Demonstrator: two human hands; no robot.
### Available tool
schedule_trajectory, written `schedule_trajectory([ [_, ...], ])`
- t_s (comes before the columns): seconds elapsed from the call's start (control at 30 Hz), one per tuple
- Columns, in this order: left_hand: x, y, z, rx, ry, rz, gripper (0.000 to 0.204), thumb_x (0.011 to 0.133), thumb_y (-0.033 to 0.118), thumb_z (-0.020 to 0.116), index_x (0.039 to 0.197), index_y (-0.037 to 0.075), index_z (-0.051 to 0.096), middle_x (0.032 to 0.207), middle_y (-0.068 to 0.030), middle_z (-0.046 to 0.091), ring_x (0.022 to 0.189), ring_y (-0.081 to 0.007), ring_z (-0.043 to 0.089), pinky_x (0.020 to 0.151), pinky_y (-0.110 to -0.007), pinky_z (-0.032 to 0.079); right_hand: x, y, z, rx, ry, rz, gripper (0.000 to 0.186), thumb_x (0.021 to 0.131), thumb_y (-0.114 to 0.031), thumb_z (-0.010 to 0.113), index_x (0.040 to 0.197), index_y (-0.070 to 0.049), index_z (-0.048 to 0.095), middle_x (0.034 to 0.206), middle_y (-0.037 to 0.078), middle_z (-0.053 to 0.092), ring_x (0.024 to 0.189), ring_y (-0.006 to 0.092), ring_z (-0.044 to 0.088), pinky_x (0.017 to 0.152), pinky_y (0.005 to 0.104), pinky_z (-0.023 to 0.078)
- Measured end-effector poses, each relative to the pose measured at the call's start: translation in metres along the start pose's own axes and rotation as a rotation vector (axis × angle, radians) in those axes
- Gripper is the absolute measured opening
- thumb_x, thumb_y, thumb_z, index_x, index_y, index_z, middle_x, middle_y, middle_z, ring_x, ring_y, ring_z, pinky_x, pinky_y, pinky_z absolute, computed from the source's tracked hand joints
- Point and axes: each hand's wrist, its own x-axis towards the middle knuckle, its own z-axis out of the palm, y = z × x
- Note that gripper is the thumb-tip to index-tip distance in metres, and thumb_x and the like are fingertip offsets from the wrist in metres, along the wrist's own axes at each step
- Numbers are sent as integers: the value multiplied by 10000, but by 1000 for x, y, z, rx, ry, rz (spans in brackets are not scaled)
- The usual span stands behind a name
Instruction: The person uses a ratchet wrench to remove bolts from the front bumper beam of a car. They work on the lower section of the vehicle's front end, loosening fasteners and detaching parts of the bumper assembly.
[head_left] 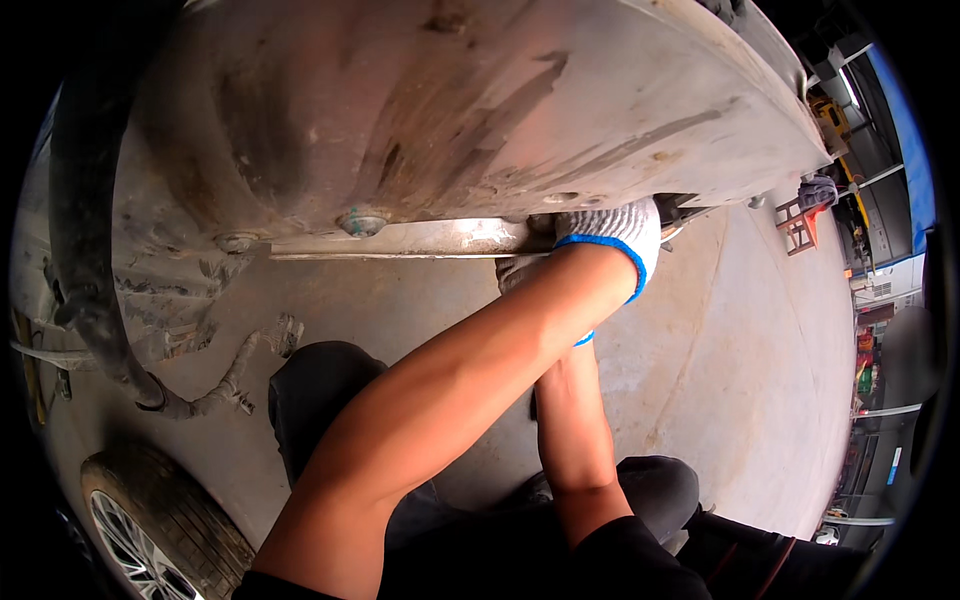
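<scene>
A large, dirty grey vehicle panel (450, 120) hangs across the top, streaked with brown. Round fasteners, one of them a bolt head (363, 222), sit along its lower edge, above a thin pale strip (400, 240). My left hand (612, 222), in a white-and-grey knit glove with a blue cuff, reaches up against that edge; its fingers are hidden behind the panel. Under my left forearm, mostly covered by it, my right hand (513, 273) is gloved too and lies close below the strip. Whatever either hand grips is out of sight.
At left hangs a thick black hose or pipe (88, 250), with a dirty suspension-like part (235, 370) beside it. A wheel with a tyre (165, 500) lies at lower left. An orange-red stand (803, 225) and shelving with goods (870, 350) are at far right.
</scene>
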Motion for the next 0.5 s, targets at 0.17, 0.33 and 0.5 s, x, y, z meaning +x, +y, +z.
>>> schedule_trajectory([
  [0.17,-1,-4,-8,76,-14,46,254,838,178,587,1004,45,727,1032,-218,690,937,-381,676,798,-475,551,3,4,2,-1,5,-4,466,1036,-450,368,1331,-107,478,1313,101,551,1171,267,545,983,439,468],
  [0.33,-5,5,-12,210,-28,53,264,846,207,576,997,65,740,1025,-183,710,935,-342,691,801,-460,548,4,-2,4,-28,37,-25,468,1036,-453,367,1333,-108,478,1314,101,551,1172,268,545,982,441,469],
  [0.5,-9,11,-20,302,-61,61,275,851,216,570,1005,63,738,1029,-172,714,935,-336,695,801,-455,550,4,0,7,-17,32,-29,471,1036,-455,366,1335,-110,477,1316,102,551,1172,269,546,981,442,470],
])
